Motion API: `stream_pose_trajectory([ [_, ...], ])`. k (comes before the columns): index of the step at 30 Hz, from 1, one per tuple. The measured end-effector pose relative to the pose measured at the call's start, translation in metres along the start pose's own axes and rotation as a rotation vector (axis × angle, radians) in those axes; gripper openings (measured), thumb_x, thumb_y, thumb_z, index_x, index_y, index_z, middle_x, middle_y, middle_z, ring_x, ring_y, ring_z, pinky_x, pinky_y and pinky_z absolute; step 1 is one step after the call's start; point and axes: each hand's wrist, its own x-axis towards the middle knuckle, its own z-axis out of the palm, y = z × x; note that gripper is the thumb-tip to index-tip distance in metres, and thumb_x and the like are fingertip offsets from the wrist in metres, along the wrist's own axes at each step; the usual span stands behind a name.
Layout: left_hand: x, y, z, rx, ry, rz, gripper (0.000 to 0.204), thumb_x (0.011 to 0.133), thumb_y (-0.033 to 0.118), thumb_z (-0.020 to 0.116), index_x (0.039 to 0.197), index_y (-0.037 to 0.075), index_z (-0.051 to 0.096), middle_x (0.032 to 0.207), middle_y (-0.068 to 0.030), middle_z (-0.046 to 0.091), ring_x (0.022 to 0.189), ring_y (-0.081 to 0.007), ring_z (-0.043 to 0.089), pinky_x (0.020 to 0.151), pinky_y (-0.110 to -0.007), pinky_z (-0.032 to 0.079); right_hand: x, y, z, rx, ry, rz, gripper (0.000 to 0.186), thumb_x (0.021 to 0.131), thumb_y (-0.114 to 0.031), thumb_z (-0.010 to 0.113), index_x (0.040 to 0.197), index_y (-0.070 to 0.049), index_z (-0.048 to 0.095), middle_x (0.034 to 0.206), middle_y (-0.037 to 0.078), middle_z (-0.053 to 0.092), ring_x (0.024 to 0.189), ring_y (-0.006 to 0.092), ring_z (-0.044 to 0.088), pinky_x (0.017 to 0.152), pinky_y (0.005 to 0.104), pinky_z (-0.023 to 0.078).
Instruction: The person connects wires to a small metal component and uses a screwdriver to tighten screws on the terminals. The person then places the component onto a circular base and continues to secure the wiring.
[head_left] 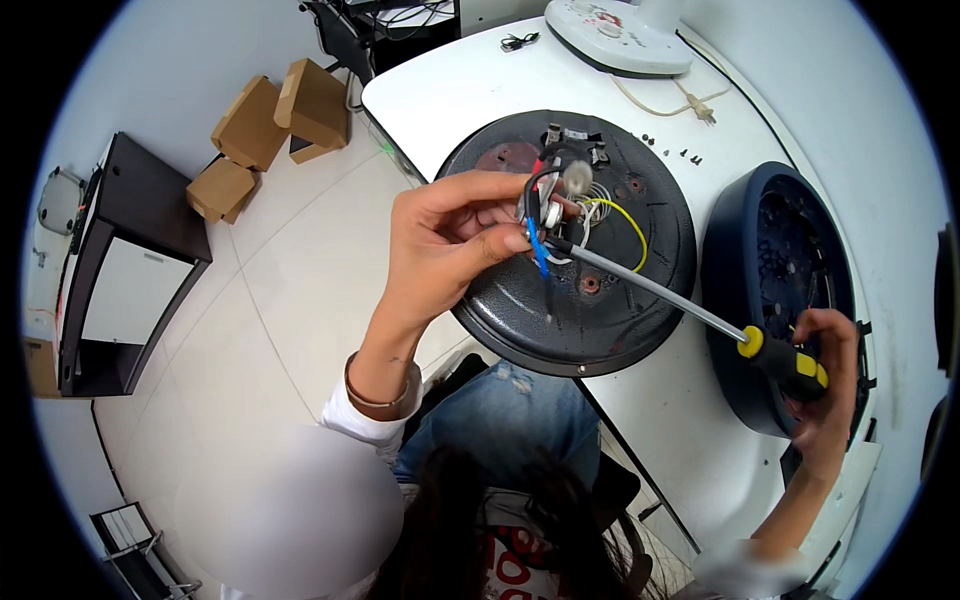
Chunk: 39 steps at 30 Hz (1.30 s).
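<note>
My left hand point(450, 240) pinches a small metal component with red, black, white and blue wires point(542, 205) above a round black speckled metal plate point(520, 310). A yellow-green wire point(637, 230) loops over the plate beside coiled white wire. My right hand point(822, 400) grips a screwdriver point(775, 362) by its black and yellow handle; its long shaft reaches to the component by my left thumb, where the exact tip is hard to make out. Right of the plate a dark blue round housing point(738, 260) lies with its hollow side facing sideways.
The curved white table point(660, 450) holds several loose screws point(684, 154), a small cable point(520, 42) and a white appliance base point(610, 35) with a plug. Cardboard boxes point(250, 130) stand on the tiled floor at left, near a dark cabinet point(130, 290). A wall borders the right side.
</note>
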Motion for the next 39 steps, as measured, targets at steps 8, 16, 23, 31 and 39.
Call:
stream_pose_trajectory([
  [8, -0.001, -0.002, 0.002, -0.016, -0.041, -0.005, 0.041, 0.082, 0.006, 0.072, 0.117, -0.009, 0.058, 0.106, -0.0222, 0.066, 0.096, -0.0245, 0.067, 0.083, -0.032, 0.056, -0.005, -0.005, -0.015, 0.145, -0.196, 0.19, 0.047, 0.101, -0.043, 0.036, 0.1, -0.004, 0.061, 0.081, 0.007, 0.054, 0.065, 0.0128, 0.057, 0.065, 0.0214, 0.048],
  [16, -0.001, -0.001, 0.003, -0.018, -0.037, -0.032, 0.04, 0.083, 0.008, 0.072, 0.116, -0.009, 0.059, 0.109, -0.0197, 0.065, 0.096, -0.0235, 0.067, 0.085, -0.033, 0.056, -0.007, -0.003, -0.006, 0.108, -0.014, -0.071, 0.051, 0.072, -0.032, 0.074, 0.11, -0.004, 0.057, 0.092, 0.006, 0.051, 0.085, 0.0163, 0.053, 0.073, 0.0238, 0.047],
  [23, -0.002, 0.001, 0.005, 0.002, -0.042, -0.033, 0.04, 0.084, 0.011, 0.071, 0.117, -0.007, 0.058, 0.11, -0.0194, 0.065, 0.101, -0.0264, 0.066, 0.088, -0.034, 0.054, -0.013, -0.006, -0.015, 0.162, -0.188, 0.516, 0.067, 0.084, -0.065, 0.055, 0.104, -0.002, 0.059, 0.097, 0.008, 0.054, 0.082, 0.0117, 0.055, 0.061, 0.0197, 0.046],
  [31, -0.002, 0.002, 0.004, -0.012, -0.04, -0.068, 0.038, 0.083, 0.007, 0.071, 0.116, -0.009, 0.058, 0.106, -0.021, 0.066, 0.102, -0.0303, 0.065, 0.087, -0.034, 0.055, -0.013, 0.001, -0.01, 0.095, -0.001, -0.008, 0.067, 0.065, -0.046, 0.082, 0.109, -0.002, 0.057, 0.098, 0.008, 0.049, 0.083, 0.0146, 0.055, 0.071, 0.0225, 0.049],
  [39, -0.001, 0.004, 0.001, 0.056, -0.039, -0.043, 0.04, 0.084, 0.008, 0.07, 0.118, -0.008, 0.057, 0.108, -0.0201, 0.065, 0.102, -0.028, 0.066, 0.088, -0.033, 0.054, -0.017, -0.008, -0.007, 0.122, -0.043, 0.219, 0.073, 0.079, -0.07, 0.057, 0.108, -0.003, 0.057, 0.096, 0.007, 0.051, 0.087, 0.0132, 0.057, 0.066, 0.0229, 0.052],
])
